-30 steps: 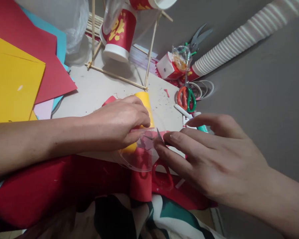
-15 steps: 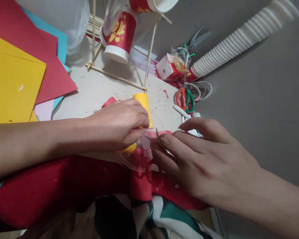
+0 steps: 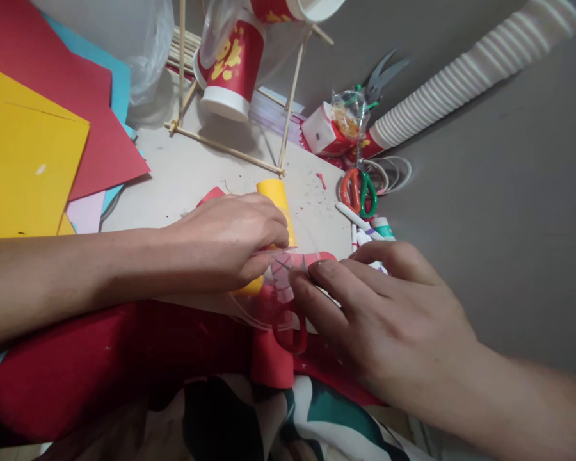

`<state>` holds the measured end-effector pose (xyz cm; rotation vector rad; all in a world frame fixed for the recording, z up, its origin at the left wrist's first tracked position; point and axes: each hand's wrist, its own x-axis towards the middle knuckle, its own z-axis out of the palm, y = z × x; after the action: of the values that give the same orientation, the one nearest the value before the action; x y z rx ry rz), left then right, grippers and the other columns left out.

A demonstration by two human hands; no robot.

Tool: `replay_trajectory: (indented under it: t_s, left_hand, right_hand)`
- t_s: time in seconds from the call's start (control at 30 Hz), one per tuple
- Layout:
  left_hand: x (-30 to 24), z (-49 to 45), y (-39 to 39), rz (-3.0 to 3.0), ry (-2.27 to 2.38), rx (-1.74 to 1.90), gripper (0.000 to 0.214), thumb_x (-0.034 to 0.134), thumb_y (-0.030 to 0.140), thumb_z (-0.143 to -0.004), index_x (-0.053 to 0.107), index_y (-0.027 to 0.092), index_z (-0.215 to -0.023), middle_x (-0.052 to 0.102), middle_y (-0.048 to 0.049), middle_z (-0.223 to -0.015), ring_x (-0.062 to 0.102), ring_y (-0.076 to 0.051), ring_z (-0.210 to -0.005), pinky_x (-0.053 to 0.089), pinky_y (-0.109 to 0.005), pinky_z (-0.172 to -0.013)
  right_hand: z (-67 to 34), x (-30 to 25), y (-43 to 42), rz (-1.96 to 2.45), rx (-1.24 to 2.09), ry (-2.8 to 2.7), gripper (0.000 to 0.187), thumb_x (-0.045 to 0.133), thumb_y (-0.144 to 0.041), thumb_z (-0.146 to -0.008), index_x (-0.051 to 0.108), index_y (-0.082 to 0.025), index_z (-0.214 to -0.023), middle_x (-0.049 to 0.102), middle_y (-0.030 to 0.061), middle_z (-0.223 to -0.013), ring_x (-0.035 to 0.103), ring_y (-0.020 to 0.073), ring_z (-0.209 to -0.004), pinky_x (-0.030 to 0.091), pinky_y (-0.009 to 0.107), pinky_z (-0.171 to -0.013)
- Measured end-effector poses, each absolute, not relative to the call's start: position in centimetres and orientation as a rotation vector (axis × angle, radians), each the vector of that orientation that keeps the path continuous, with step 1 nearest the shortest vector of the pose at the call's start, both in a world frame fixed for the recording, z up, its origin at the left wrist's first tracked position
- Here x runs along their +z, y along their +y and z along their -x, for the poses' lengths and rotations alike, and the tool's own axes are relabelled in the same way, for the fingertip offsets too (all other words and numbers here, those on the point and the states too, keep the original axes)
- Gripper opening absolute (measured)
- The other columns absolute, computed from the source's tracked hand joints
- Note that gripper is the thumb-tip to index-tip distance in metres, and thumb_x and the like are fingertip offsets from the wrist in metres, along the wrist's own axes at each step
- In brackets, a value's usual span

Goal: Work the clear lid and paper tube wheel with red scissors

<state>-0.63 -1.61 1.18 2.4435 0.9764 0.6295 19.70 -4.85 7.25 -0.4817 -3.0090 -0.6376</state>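
My left hand [image 3: 230,240] is closed round a yellow paper tube [image 3: 277,198] lying on the table, pinching a clear plastic piece [image 3: 264,307] that curves out below it. My right hand [image 3: 379,314] grips small red-handled scissors [image 3: 290,333], whose blade tips [image 3: 303,262] point up at the plastic between my two hands. A cut red paper shape [image 3: 312,257] lies just behind the blades.
Red [image 3: 77,96] and yellow card sheets [image 3: 24,166] lie at the left. A red paper cup [image 3: 230,70] hangs in a wooden stick frame [image 3: 221,147]. Orange-green scissors [image 3: 359,191], pens [image 3: 360,221] and a stack of white cups [image 3: 461,77] sit at the back right.
My right hand with the red scissors has slid left and down toward my left hand, and the blade tips have dropped lower. The left hand has stayed put.
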Motion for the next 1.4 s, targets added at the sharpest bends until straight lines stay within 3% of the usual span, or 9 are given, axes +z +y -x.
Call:
replay_trajectory:
  t_s: [0.43,0.6,0.7,0.87,1.13,1.4]
  left_hand:
    - [1.0,0.6,-1.6,-2.466,0.973,0.641,0.019,0.058,0.024,-0.093,0.075,0.020,-0.087,0.076,-0.0082,-0.106,0.068,-0.027,-0.109,0.052,-0.042,-0.096]
    - [0.9,0.7,-1.6,-2.424,0.949,0.692,0.016,0.060,0.019,-0.089,0.074,0.021,-0.082,0.076,-0.0068,-0.097,0.068,-0.026,-0.106,0.051,-0.042,-0.098]
    - [0.9,0.7,-1.7,-2.364,0.958,0.715,0.014,0.061,0.016,-0.086,0.073,0.021,-0.079,0.075,-0.0058,-0.094,0.068,-0.025,-0.103,0.050,-0.041,-0.098]
    - [1.6,0.6,-2.0,-2.311,1.047,0.621,0.013,0.059,0.016,-0.081,0.070,0.020,-0.087,0.074,-0.0066,-0.097,0.067,-0.024,-0.096,0.050,-0.037,-0.088]
    - [2.3,0.8,-2.1,-2.315,1.058,0.485,0.031,0.057,0.030,-0.084,0.066,0.020,-0.113,0.071,-0.0097,-0.113,0.065,-0.025,-0.101,0.048,-0.037,-0.088]
    - [2.0,0.8,-2.2,-2.335,1.054,0.489,0.034,0.056,0.033,-0.087,0.065,0.021,-0.117,0.071,-0.0095,-0.117,0.065,-0.026,-0.106,0.047,-0.037,-0.091]
  right_hand:
    - [-20.6,8.1,-4.3,0.447,-0.555,-2.989,0.028,0.049,-0.007,-0.098,0.070,-0.014,-0.080,0.071,0.0068,-0.074,0.058,0.0192,-0.061,0.041,0.038,-0.070]
    - [-22.1,8.2,-4.0,0.769,0.065,-2.903,0.014,0.054,-0.011,-0.097,0.066,-0.016,-0.103,0.073,0.0064,-0.084,0.066,0.0171,-0.069,0.048,0.030,-0.062]
    - [-22.1,7.4,-3.6,0.934,0.355,-2.704,0.013,0.062,-0.009,-0.091,0.065,-0.021,-0.094,0.074,0.0015,-0.082,0.069,0.0148,-0.068,0.052,0.026,-0.060]
    - [-21.4,6.4,-3.2,1.205,0.617,-2.405,0.009,0.069,-0.018,-0.090,0.071,-0.023,-0.083,0.076,0.0018,-0.078,0.071,0.0179,-0.069,0.059,0.030,-0.065]
    - [-20.8,5.1,-3.2,1.099,0.594,-2.281,0.016,0.070,-0.008,-0.085,0.071,-0.022,-0.077,0.075,-0.0027,-0.075,0.070,0.0126,-0.066,0.058,0.022,-0.063]
    - [-21.3,4.8,-3.1,0.985,0.498,-2.364,0.013,0.070,-0.009,-0.087,0.070,-0.022,-0.086,0.074,-0.0050,-0.078,0.070,0.0096,-0.069,0.057,0.020,-0.067]
